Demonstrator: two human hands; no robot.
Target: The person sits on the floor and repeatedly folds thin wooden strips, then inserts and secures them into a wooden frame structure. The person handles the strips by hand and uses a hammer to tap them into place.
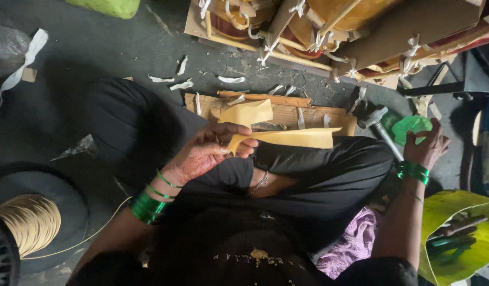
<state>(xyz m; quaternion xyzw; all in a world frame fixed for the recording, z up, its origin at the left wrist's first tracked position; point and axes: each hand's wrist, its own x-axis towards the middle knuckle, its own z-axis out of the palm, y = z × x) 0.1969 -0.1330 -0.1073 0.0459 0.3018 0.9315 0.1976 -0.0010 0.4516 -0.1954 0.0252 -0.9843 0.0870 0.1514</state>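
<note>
I sit cross-legged on a dark floor in black clothing. My left hand [210, 151], with green bangles at the wrist, pinches a tan sheet of paper-like material [287, 136] that is folded and stretches to the right over my knee. A second flap of the sheet [249, 112] stands up above my fingers. My right hand [427, 145], also with green bangles, reaches out to the right and rests on a round green lid-like object [411, 127]. A hammer [379, 124] lies just left of that hand.
A wooden board [287, 106] lies on the floor in front of my knees. Yellow-brown objects tied with white strips [329, 26] are stacked behind it. White strips [181, 83] litter the floor. A spool of tan cord [27, 222] stands at left, a yellow-green bag [467, 233] at right.
</note>
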